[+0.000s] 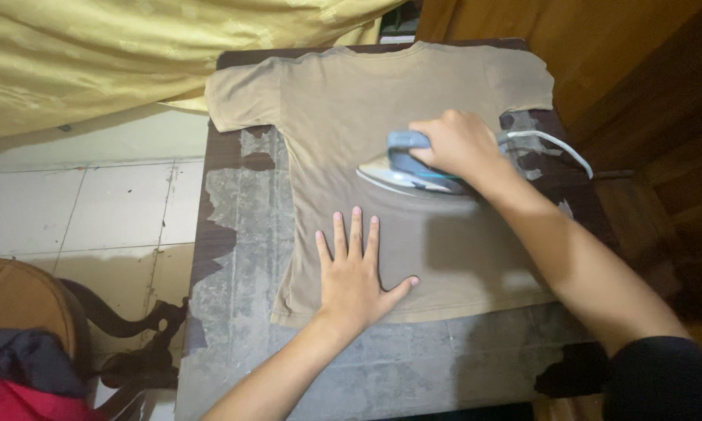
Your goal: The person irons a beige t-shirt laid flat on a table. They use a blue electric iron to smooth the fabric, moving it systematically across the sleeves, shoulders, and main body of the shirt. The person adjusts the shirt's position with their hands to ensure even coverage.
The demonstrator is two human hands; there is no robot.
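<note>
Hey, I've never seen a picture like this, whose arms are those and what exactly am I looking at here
There is only one picture, taken by a camera worn on a person's head and looking down, so the two bare arms reaching in from the bottom are that person's own. There is no machine.

A tan T-shirt lies spread flat on a worn table whose surface is peeling in patches. The left hand lies open and flat on the lower part of the shirt. The right hand grips the handle of a blue and white clothes iron, which rests on the shirt; its white cord trails off to the right.

Around the table you can see a yellow curtain, a tiled floor and part of a wooden chair.
</note>
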